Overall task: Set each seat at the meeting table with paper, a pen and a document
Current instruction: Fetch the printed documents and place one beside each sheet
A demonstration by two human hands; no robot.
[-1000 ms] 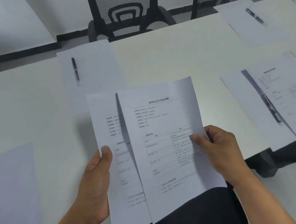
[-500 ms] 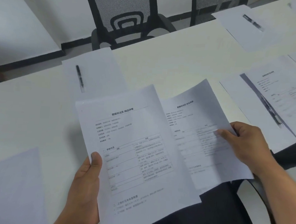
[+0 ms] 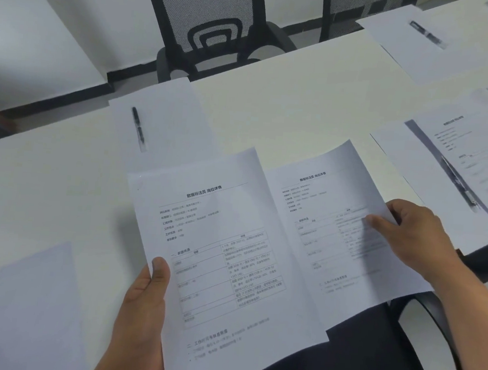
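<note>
- Step: handing out documents. Left hand pinches one document; right hand pinches a second sheet.
- Next, likely: lay one on the blank paper beside its pen.

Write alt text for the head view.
Two hands each hold a printed document: left hand the nearer document, right hand the other document. Beyond, a pen lies on blank paper before a chair.

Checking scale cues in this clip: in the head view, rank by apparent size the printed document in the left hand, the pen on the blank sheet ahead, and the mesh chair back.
1. Document in the left hand, though nearness to the camera inflates it.
2. Mesh chair back, cropped by the frame.
3. Pen, smallest.
</note>
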